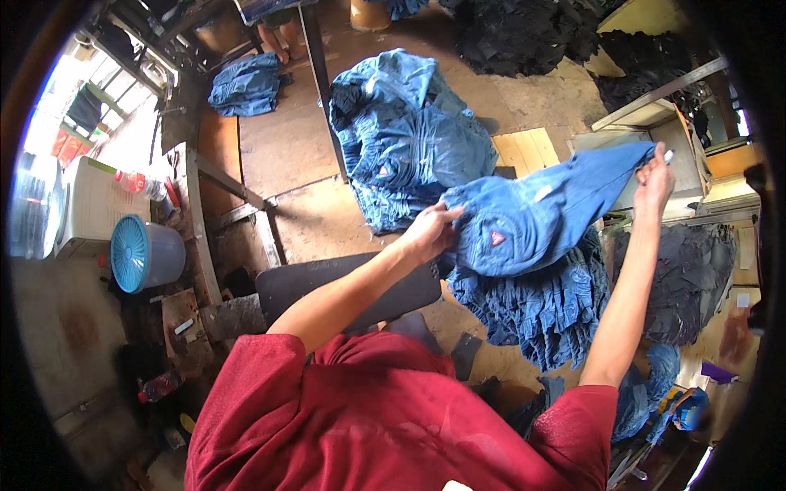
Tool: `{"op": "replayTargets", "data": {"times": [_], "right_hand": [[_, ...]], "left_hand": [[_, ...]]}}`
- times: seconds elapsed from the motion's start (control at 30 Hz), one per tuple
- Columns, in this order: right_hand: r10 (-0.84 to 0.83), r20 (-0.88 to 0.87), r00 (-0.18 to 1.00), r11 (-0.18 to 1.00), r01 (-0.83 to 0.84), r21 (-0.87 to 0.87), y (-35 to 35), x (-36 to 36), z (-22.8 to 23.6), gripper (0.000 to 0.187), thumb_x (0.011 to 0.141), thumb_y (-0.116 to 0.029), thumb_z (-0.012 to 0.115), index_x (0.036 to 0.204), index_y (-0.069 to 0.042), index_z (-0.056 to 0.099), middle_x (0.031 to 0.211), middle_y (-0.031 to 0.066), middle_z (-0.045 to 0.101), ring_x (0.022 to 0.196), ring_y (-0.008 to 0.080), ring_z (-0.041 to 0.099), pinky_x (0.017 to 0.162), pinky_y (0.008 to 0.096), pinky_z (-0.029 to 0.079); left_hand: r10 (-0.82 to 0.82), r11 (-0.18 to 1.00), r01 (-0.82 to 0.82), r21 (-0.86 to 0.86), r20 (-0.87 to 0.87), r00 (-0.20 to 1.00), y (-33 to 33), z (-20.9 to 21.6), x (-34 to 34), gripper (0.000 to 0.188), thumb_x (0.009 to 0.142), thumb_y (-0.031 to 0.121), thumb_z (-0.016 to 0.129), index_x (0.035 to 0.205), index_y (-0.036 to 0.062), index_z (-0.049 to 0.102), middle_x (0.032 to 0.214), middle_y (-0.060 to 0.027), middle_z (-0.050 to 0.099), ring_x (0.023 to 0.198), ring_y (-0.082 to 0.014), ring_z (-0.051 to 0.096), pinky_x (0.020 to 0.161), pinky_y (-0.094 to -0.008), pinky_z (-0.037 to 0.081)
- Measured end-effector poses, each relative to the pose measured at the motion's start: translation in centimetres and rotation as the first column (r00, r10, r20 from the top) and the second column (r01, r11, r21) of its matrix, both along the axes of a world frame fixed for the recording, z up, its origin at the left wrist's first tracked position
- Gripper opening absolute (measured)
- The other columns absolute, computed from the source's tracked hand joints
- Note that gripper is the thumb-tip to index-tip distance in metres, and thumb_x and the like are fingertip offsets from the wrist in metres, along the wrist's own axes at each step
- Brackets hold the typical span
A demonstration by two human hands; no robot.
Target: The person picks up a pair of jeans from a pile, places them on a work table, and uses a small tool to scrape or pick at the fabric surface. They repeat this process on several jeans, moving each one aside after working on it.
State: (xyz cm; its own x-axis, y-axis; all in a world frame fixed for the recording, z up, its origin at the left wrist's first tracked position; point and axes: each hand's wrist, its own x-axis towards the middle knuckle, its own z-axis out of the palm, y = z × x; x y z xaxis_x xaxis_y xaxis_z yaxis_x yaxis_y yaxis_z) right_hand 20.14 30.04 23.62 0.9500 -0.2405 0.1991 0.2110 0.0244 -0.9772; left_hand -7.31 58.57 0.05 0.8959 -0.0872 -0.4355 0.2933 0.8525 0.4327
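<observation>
A pair of blue denim jeans (565, 204) is stretched slantwise in front of me, its narrow end up at the right. A small triangular label shows on the fabric near its wider end. My left hand (431, 233) is closed on the wider end. At the narrow end, my right hand (652, 182) pinches the cloth, and a small white object (669, 155) sticks out by its fingers; I cannot make out what it is. Just beneath the jeans lies a stack of folded denim (536, 311). A taller denim pile (409, 139) stands beyond my left hand.
A dark board (352, 290) lies under my left forearm. Metal posts and rails (323, 90) stand at the left. A lidded plastic tub (147, 254) is farther left. Dark cloth heaps (524, 37) lie at the back and right (684, 278). Someone's legs (278, 41) show at the back.
</observation>
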Motion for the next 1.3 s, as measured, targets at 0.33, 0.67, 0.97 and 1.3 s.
{"op": "replayTargets", "data": {"times": [0.33,0.67,0.97,1.3], "right_hand": [[0.012,0.272,0.962,0.993,-0.044,0.114,-5.0,9.7,18.5,0.038,0.108,-0.026,0.067,0.075,-0.018,0.049,0.065,-0.0073,0.033,0.053,0.0064,0.03,0.049,0.025,0.026],[0.161,-0.281,0.946,0.625,-0.318,-0.713,-12.6,6.1,5.7,0.053,0.095,-0.065,0.072,0.075,-0.024,0.044,0.065,-0.014,0.038,0.051,-0.0008,0.033,0.044,0.0212,0.025],[-0.01,-0.72,0.694,0.078,-0.718,-0.692,-30.4,-8.0,-13.9,0.068,0.088,-0.012,0.075,0.142,0.001,0.037,0.141,0.0239,0.059,0.128,0.0314,0.062,0.105,0.0449,0.051],[-0.414,-0.603,0.682,0.22,-0.568,-0.793,-35.4,-6.2,-23.0,0.084,0.084,-0.031,0.071,0.152,0.007,0.039,0.148,0.0364,0.054,0.14,0.0464,0.054,0.116,0.0455,0.043]], "left_hand": [[-0.058,0.953,-0.072,0.295,0.41,0.91,10.3,22.2,20.5,0.038,0.101,0.03,0.071,0.124,0.0004,0.071,0.118,-0.0148,0.076,0.1,-0.0259,0.076,0.093,-0.0442,0.062],[0.059,0.514,-0.337,0.789,0.359,0.931,23.7,12.2,20.2,0.054,0.098,0.023,0.078,0.141,-0.0036,0.059,0.129,-0.0166,0.07,0.109,-0.028,0.072,0.098,-0.0375,0.059],[0.188,0.166,0.136,0.977,-0.167,0.968,33.2,-11.8,1.5,0.051,0.097,0.023,0.072,0.141,0.0001,0.062,0.101,-0.0104,0.081,0.078,-0.0119,0.073,0.067,-0.0267,0.055],[0.024,-0.22,0.151,0.964,-0.149,0.989,25.3,-11.8,-10.1,0.041,0.095,0.029,0.078,0.125,0.0032,0.073,0.097,-0.0156,0.079,0.092,-0.0223,0.076,0.084,-0.0351,0.059]]}}
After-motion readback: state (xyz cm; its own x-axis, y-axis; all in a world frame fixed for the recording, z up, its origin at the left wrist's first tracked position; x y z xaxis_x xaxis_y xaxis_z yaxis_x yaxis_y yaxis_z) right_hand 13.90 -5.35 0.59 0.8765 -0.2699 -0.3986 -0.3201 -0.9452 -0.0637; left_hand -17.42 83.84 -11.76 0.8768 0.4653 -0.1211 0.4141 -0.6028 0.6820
